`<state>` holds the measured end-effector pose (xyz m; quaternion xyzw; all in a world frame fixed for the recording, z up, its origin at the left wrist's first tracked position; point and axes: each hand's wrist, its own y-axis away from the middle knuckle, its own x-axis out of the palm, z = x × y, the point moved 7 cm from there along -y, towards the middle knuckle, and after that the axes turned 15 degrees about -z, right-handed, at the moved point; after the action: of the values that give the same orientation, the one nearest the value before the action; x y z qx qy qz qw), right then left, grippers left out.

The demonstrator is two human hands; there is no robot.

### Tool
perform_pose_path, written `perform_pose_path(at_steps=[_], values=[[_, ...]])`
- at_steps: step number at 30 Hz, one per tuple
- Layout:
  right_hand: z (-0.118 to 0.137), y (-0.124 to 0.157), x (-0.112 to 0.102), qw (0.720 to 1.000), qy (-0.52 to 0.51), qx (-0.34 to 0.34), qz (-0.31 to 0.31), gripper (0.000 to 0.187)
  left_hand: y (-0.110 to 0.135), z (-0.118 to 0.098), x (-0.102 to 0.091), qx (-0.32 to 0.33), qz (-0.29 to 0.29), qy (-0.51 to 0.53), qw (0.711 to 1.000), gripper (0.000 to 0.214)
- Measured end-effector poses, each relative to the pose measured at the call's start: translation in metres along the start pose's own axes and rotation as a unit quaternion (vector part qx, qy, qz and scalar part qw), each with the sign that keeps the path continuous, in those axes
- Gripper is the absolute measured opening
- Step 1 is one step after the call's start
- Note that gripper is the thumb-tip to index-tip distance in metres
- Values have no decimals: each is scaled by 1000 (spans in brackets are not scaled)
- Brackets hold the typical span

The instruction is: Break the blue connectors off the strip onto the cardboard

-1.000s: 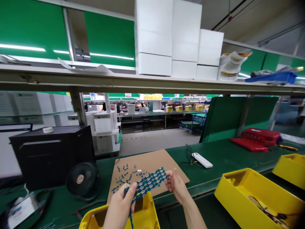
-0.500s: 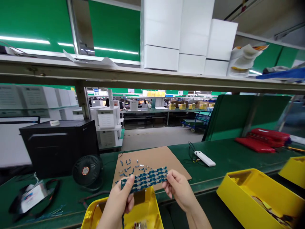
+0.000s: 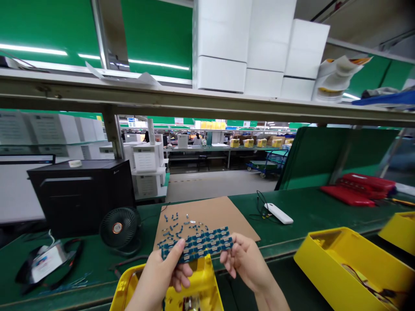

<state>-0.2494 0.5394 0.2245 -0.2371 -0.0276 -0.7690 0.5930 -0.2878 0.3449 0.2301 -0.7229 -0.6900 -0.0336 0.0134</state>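
My left hand (image 3: 165, 276) and right hand (image 3: 244, 261) hold a blue panel (image 3: 199, 245) of small parts between them, with the fingers (image 3: 177, 254) of each closed on one short end. The left thumb lies across the left end and the right fingertips pinch the right edge. The panel is in the air, roughly level, above the far rim of the near yellow bin (image 3: 129, 287) at my front and just short of the cardboard sheet (image 3: 227, 214). Loose blue pieces (image 3: 175, 224) lie scattered on the sheet's left half. The sheet rests on the green worktop (image 3: 308, 216). To its left stands a small black fan (image 3: 119, 227) before a black cabinet (image 3: 81, 194); to its right lies a white oblong device (image 3: 279, 214) with a thin cable. Further right sit a second yellow bin (image 3: 340, 259) and red cases (image 3: 356, 188). White boxes (image 3: 253, 47) stand stacked on the shelf overhead.
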Motion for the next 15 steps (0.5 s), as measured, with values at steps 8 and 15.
perform_pose_path(at_steps=[8,15], values=[[-11,-1,6,999,-49,7,22,34,3,-1,0,-18,-9,-9,1000,62],[-29,-13,3,991,-128,36,16,28,1,-5,-3,-23,-30,2,999,62]])
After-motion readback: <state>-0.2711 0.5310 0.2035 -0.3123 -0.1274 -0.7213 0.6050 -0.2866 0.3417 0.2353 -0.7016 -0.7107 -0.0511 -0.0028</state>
